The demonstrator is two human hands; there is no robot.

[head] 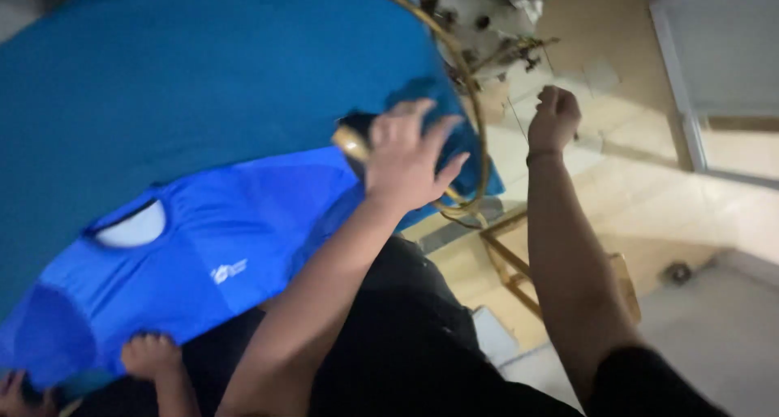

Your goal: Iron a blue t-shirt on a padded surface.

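Note:
A bright blue T-shirt (219, 255) with a white neck label and a small white chest print lies flat on a teal padded table (187, 76). My left hand (406, 157) rests at the shirt's right end, fingers spread over a dark and gold object (353, 139) that looks like an iron; I cannot tell whether it grips it. My right hand (554, 118) is raised beyond the table's edge and curled into a fist. A thin cord runs beside it, and a hold on it cannot be made out. Another person's hand (150, 356) touches the shirt's near hem.
A curved gold tube (480, 133) arcs around the table's right end. A pale machine (491, 7) with small fittings stands behind it. A gold metal frame (519, 275) sits on the tiled floor below. A second small hand (12, 393) shows at the bottom left corner.

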